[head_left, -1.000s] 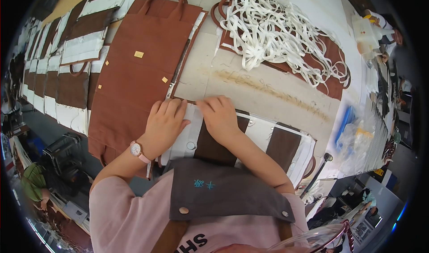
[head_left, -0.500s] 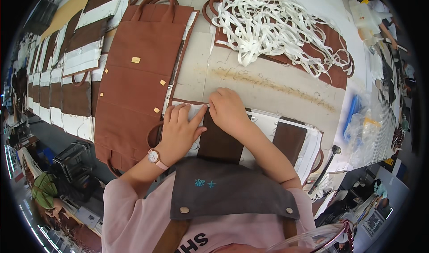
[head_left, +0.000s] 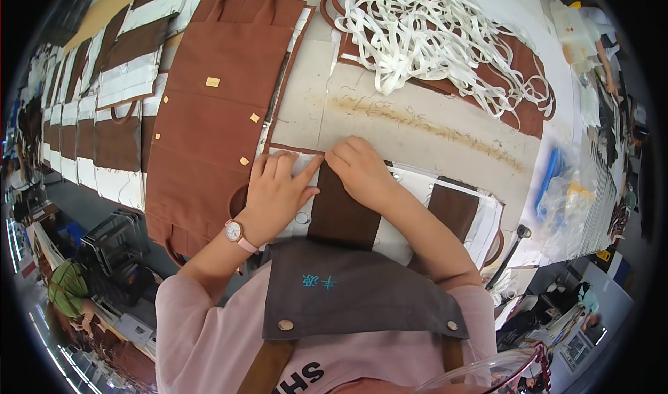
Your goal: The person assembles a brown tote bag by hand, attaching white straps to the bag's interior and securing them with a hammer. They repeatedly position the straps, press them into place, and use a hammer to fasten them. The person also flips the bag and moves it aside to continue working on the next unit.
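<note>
A bag panel point(head_left: 344, 209) of white lining with dark brown strips lies across the table before me. A thin reddish-brown border runs along its far edge. My left hand point(head_left: 278, 192) lies on the white part with its fingers stretched out and thumb apart; its index fingertip reaches that far edge. Right beside it, my right hand point(head_left: 358, 175) has its fingers bent together at the far end of a brown strip. What those fingertips pinch is hidden under the hand. A wristwatch point(head_left: 234, 231) with a pink strap is on my left wrist.
Reddish-brown handbag pieces point(head_left: 216, 115) with handles and small gold-coloured tabs lie at left. Striped panels point(head_left: 118, 143) overlap farther left. Tangled white tape point(head_left: 424, 39) covers another brown piece at the back. Clear plastic bags point(head_left: 567, 199) and a black rod point(head_left: 508, 255) are at right.
Both hands stay at the panel's far edge. The right fingers have curled slightly and the left hand has moved a little. The whole view has shifted slightly.
</note>
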The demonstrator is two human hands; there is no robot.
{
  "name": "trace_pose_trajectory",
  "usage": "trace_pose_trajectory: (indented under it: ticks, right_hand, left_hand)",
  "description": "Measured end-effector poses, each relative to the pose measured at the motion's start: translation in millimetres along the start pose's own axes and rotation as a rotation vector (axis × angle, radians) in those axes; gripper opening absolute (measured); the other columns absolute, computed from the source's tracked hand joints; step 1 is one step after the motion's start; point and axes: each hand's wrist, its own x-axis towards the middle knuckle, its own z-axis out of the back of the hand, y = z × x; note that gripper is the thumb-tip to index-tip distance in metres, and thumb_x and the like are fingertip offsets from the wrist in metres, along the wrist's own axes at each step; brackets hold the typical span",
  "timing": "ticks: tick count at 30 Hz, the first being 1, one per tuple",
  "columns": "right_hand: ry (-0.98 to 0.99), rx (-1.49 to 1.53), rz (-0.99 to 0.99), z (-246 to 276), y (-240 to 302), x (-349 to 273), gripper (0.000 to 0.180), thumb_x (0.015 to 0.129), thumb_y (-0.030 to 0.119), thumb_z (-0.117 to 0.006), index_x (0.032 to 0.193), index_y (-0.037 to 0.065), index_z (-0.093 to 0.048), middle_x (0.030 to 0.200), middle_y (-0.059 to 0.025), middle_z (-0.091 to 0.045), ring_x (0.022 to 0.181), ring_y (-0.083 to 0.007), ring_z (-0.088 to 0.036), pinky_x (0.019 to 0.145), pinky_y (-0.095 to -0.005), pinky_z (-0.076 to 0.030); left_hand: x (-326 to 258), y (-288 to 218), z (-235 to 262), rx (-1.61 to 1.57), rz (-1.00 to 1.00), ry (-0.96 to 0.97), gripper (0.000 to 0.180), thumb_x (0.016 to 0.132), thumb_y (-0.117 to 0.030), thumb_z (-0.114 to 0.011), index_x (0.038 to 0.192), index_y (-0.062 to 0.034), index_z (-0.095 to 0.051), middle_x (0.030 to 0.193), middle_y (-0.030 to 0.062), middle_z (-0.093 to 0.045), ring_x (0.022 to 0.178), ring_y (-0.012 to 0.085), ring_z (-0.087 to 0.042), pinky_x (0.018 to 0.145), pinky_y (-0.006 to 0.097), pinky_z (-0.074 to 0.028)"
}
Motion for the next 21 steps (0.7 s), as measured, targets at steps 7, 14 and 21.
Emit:
trace_pose_trajectory:
  ticks: [7, 14, 21]
  right_hand:
    - [-0.117, 0.136, -0.217, -6, 13, -4, 0.024, 0.072, 0.001, -0.065, 0.096, 0.002, -0.062, 0.095, -0.01, -0.056, 0.094, -0.0298, -0.054, 0.085, -0.0416, -0.046]
    - [-0.172, 0.106, -0.223, -17, 14, -3, 0.023, 0.072, 0.0, -0.065, 0.095, 0.002, -0.065, 0.096, -0.0093, -0.057, 0.094, -0.029, -0.054, 0.085, -0.0409, -0.045]
    - [-0.043, -0.028, -0.002, -8, 10, -5, 0.023, 0.074, 0.007, -0.062, 0.096, 0.002, -0.065, 0.095, -0.0076, -0.058, 0.096, -0.0277, -0.053, 0.088, -0.039, -0.046]
  left_hand:
    - [-3, 7, -10, -0.111, -0.009, -0.048, 0.066, 0.079, -0.032, -0.076, 0.134, -0.0035, -0.052, 0.115, 0.013, -0.054, 0.112, 0.0318, -0.052, 0.098, 0.046, -0.039]
    - [3, 3, -6, -0.096, 0.006, -0.067, 0.071, 0.08, -0.032, -0.075, 0.138, -0.0024, -0.048, 0.114, 0.0122, -0.054, 0.111, 0.0321, -0.052, 0.098, 0.046, -0.039]
    - [6, 5, -3, -0.035, -0.019, -0.011, 0.057, 0.081, -0.031, -0.074, 0.133, -0.0152, -0.058, 0.106, 0.0103, -0.051, 0.104, 0.029, -0.052, 0.094, 0.045, -0.041]
